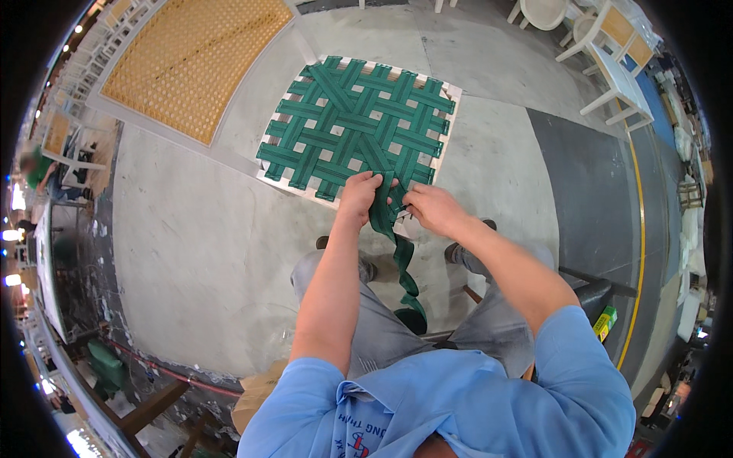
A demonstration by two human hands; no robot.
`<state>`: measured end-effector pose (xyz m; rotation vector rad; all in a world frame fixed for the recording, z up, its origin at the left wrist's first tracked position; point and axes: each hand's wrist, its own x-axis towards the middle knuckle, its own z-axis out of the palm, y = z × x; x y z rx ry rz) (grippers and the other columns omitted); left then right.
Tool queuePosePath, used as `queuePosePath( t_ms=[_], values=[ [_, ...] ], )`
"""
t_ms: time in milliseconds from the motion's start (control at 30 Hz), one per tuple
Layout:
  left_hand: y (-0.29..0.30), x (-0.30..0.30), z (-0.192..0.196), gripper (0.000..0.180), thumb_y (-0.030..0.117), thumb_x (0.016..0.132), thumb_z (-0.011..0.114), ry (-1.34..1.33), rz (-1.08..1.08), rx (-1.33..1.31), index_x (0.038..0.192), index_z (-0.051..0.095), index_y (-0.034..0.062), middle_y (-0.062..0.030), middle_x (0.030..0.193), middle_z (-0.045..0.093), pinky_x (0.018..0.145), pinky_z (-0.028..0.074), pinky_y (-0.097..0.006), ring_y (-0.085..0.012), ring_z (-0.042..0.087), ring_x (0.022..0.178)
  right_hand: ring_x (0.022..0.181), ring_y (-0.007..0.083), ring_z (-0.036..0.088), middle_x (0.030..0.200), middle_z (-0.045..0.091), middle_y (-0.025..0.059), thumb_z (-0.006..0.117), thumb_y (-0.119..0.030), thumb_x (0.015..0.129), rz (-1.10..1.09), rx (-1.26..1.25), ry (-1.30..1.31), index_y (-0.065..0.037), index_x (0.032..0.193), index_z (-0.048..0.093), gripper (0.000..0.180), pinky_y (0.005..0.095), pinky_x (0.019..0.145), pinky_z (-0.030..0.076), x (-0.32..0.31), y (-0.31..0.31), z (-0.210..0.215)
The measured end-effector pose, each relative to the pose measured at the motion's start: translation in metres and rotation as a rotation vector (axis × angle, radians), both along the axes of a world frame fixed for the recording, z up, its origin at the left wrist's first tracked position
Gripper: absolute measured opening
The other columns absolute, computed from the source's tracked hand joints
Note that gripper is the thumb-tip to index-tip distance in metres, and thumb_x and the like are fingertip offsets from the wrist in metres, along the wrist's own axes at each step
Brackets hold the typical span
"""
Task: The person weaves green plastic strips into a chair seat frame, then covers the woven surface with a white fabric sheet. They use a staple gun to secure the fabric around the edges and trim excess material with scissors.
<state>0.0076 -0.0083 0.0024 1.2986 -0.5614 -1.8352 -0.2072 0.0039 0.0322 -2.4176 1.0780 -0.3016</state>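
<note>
In front of me stands a pale chair frame whose seat is a lattice of green webbing point(328, 126). One strip lies diagonally across the weave. My left hand point(360, 197) is closed at the seat's near edge, with its thumb and fingers on a loose green webbing strap point(382, 214). That strap hangs past the edge in twisted folds, down between my knees to a dark green roll. Close by on the right, my right hand point(434, 208) pinches the webbing where it meets the frame's near rail. The fingertips partly hide the exact grip.
The chair's white-framed cane backrest point(195, 65) extends to the far left. White chairs point(615, 84) stand at the far right and more line the far left. A yellow-green box point(605, 324) lies by my right side. Another person point(46, 172) is at the left rim.
</note>
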Motion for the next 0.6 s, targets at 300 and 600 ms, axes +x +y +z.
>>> queuePosePath(
  t_ms=[300,600],
  values=[
    [-0.002,0.004,-0.005,0.024,0.010,0.109,0.053,0.034,0.031,0.037,0.124,0.062,-0.0071,-0.0175,0.110,0.076,0.065,0.062,-0.033,-0.0210,0.073,0.080,0.098,0.0372,0.070,0.101,0.065,0.0124,0.071,-0.007,0.086,0.248,0.082,0.283,-0.008,0.097,0.068,0.011,0.0504,0.081,0.058,0.020,-0.033,0.005],
    [-0.005,0.006,-0.012,0.021,0.009,0.105,0.060,0.027,0.076,-0.004,0.119,0.065,-0.0064,-0.0106,0.098,0.072,0.062,0.060,-0.033,-0.0203,0.071,0.079,0.101,0.0372,0.073,0.116,0.064,0.0238,0.065,-0.004,0.089,0.420,-0.024,0.400,0.004,0.118,0.061,0.030,0.0474,0.083,0.060,0.039,-0.031,0.022]
  ],
)
